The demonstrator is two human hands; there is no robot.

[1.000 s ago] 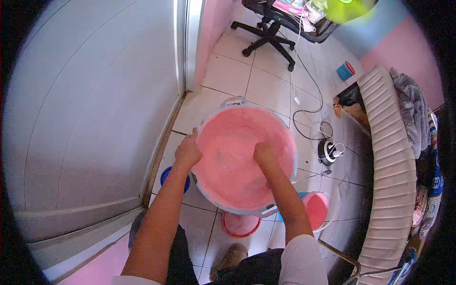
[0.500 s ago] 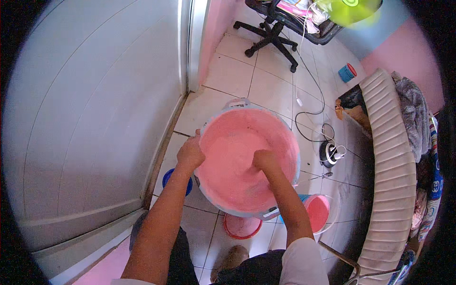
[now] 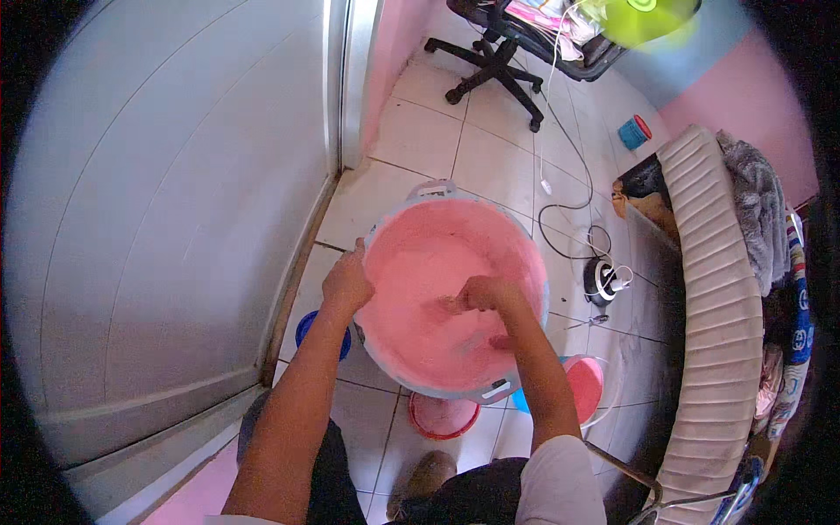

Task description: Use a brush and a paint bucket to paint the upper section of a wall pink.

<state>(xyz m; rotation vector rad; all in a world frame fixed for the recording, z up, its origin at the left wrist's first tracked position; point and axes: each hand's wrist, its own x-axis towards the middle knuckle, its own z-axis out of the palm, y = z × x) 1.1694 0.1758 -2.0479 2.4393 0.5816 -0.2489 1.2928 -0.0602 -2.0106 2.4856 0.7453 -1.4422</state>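
A large grey tub [image 3: 385, 374] stands on the floor in front of me, its inside coated with pink material [image 3: 420, 280] that looks like powder or thick paste. My left hand [image 3: 348, 282] is closed around the tub's left rim. Inside the tub, my right hand [image 3: 484, 294] is bent down over the pink material with curled fingers. Something pinkish juts from the fingers toward the left; I cannot tell what it is. Beneath my right forearm a small pink lump shows, and a greyish scraped patch lies beside it.
A blue round container [image 3: 317, 336] sits left of the tub; a red-rimmed pail [image 3: 444, 417] stands near my feet. At right are a bucket with pink contents [image 3: 584, 385], a cable [image 3: 560, 206] and a pale ribbed cushion [image 3: 713, 332]. A wheeled chair [image 3: 494, 72] is beyond, a door [image 3: 175, 210] left.
My right hand has shifted a little to the left across the pink material and turned, with more of its fingers showing. My left hand keeps its grip on the rim.
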